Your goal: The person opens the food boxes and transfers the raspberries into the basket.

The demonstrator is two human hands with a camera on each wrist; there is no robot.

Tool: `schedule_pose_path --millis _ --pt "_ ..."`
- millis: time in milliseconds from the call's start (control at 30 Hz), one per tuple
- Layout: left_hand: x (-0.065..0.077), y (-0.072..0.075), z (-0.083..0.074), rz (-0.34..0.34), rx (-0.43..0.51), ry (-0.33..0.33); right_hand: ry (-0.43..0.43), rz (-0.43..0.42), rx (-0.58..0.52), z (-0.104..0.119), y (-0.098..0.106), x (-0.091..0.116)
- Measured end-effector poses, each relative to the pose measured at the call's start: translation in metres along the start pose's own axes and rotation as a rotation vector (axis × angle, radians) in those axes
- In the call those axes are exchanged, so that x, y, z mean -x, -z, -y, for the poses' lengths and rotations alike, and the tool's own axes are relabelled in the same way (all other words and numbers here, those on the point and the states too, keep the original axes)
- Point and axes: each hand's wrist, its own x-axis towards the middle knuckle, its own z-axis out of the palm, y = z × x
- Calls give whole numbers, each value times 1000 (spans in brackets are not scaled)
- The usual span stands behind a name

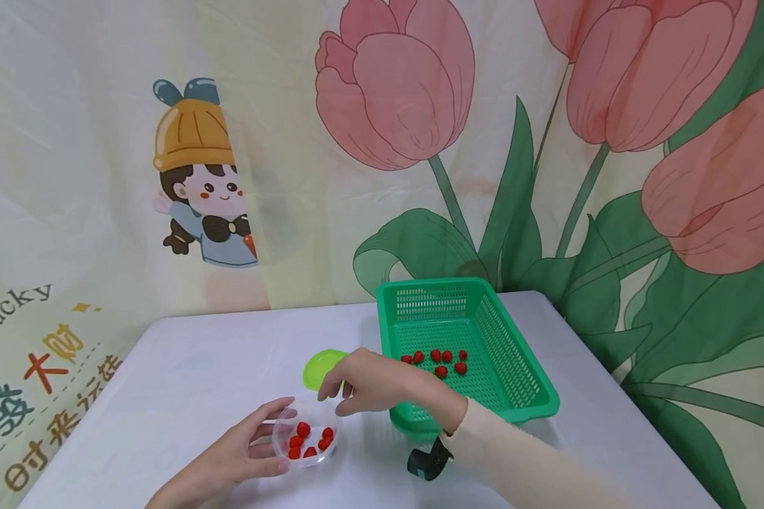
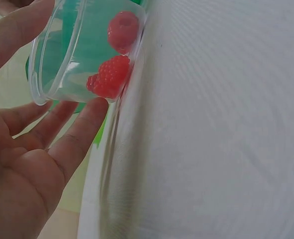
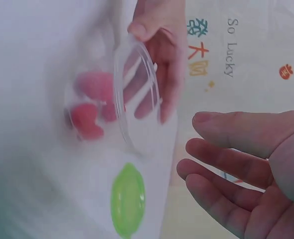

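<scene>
A clear plastic cup (image 1: 318, 410) stands on the white table with several red raspberries (image 1: 303, 429) inside. My left hand (image 1: 244, 452) holds it from the left, thumb in front and fingers around the far side. In the left wrist view, fingertips touch the cup wall (image 2: 74, 77) beside the bumpy raspberries (image 2: 112, 74). Above the cup's far right rim hovers my right hand (image 1: 375, 382), palm down. The right wrist view shows this hand (image 3: 281, 169) with thumb and fingers apart and nothing between them. Just behind the cup lies a lime-green lid (image 1: 321, 364), partly covered by the right hand.
A green slotted basket (image 1: 515, 353) stands right of the cup, with several more raspberries (image 1: 442, 371) on its floor. My right forearm crosses its near left corner. Behind the table (image 1: 229, 353) hangs a printed curtain (image 1: 292, 212) with tulips and a cartoon figure.
</scene>
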Motion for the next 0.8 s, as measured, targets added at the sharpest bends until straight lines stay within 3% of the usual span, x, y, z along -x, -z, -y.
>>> schedule_pose_path --millis 467,800 --pt "2 0 0 30 22 -23 9 94 -54 1 -45 -42" --pt "3 0 -2 32 48 -18 6 149 59 3 -58 -55"
